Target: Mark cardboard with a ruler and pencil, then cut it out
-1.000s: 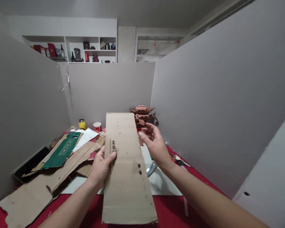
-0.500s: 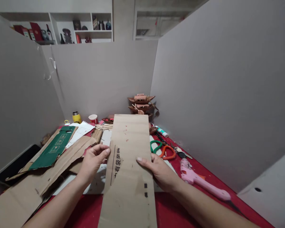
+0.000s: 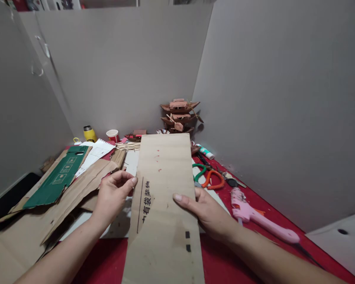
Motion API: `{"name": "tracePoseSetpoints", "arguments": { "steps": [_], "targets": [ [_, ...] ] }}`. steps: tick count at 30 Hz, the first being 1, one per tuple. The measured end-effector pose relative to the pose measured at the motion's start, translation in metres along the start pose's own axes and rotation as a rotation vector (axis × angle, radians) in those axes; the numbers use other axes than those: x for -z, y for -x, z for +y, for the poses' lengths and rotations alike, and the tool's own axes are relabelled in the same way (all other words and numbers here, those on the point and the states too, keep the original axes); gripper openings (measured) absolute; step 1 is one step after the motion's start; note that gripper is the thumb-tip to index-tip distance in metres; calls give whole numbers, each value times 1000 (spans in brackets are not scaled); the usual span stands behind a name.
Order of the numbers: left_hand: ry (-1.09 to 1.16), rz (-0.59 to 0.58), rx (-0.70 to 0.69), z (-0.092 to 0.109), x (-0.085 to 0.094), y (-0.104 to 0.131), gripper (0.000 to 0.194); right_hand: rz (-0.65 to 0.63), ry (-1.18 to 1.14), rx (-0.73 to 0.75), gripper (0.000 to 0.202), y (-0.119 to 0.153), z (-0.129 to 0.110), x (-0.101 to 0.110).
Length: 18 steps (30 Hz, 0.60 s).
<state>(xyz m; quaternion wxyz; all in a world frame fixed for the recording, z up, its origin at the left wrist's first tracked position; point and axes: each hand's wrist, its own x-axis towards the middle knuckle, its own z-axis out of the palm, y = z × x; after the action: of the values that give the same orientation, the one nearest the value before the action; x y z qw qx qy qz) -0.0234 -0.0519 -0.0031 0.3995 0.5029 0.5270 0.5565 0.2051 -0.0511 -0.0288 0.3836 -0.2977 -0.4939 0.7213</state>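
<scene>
A long brown cardboard strip point(image 3: 165, 173) with black printed characters is held upright, tilted away, over the middle of the table. My right hand point(image 3: 207, 211) grips its right edge, thumb on the face and fingers behind. At the left edge, my left hand point(image 3: 115, 193) is closed, thumb and index finger pinched at the board's side. The strip's lower end runs out of view at the bottom. Behind the strip a white board point(image 3: 118, 227) partly shows on the red table.
Cardboard pieces point(image 3: 77, 197) and a green one point(image 3: 57, 177) lie left. Stacked model boats point(image 3: 180, 106), a yellow bottle point(image 3: 90, 134) and a paper cup point(image 3: 113, 136) stand behind. Right are orange-handled scissors point(image 3: 214, 180), green handles point(image 3: 198, 173) and a pink glue gun point(image 3: 263, 223).
The view has tipped downward, so the shelves have mostly left the top. Both hands still hold the strip in nearly the same way.
</scene>
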Motion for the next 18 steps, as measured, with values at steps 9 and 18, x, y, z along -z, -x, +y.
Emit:
{"name": "tracePoseSetpoints", "arguments": {
  "steps": [9, 18],
  "targets": [
    [14, -17, 108, -7, -1, -10, 25, 2, 19, -44, 39, 1, 3, 4],
    [-99, -88, 13, -10, -3, -5, 23, 39, 14, -77, 39, 0, 6, 3]
  ]
}}
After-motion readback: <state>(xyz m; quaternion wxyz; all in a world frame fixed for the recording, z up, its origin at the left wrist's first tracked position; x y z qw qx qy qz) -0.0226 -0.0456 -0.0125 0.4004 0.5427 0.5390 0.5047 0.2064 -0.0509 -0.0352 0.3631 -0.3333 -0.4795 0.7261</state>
